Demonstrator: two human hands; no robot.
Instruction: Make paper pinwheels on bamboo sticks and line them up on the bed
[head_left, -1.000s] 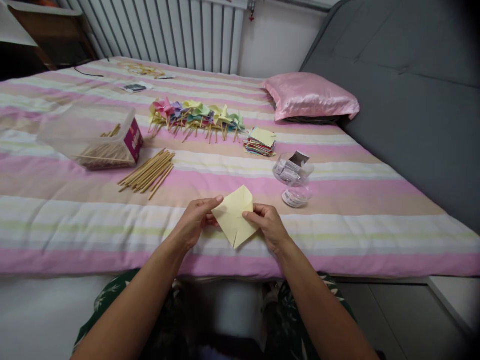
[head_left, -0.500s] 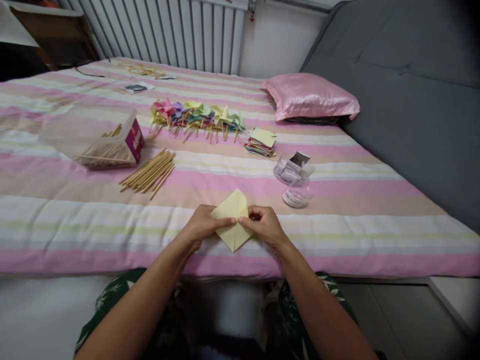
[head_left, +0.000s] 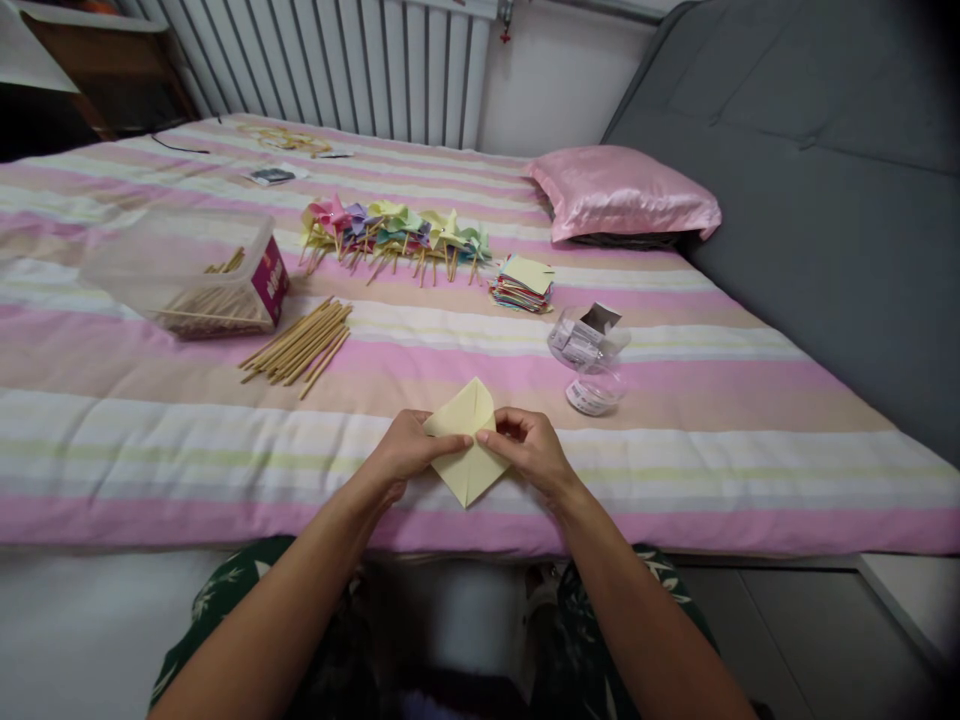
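Note:
A pale yellow paper square (head_left: 466, 440) with cut corners is held over the near edge of the striped bed. My left hand (head_left: 409, 452) pinches its left side and my right hand (head_left: 529, 450) pinches its right side, fingertips meeting near the paper's middle. A flap is folded in toward the centre. A row of finished coloured paper pinwheels on sticks (head_left: 394, 232) lies farther back. To their right is a stack of coloured paper squares (head_left: 522, 284).
A bundle of wooden sticks (head_left: 296, 345) lies left of centre, beside a clear plastic box (head_left: 184, 272) holding more sticks. Two small clear containers (head_left: 586, 355) sit right of my hands. A pink pillow (head_left: 622, 195) and a grey headboard (head_left: 825, 200) are to the right.
The paper turned and came lower toward the bed edge. Both hands closed in on its middle, folding a corner toward the centre.

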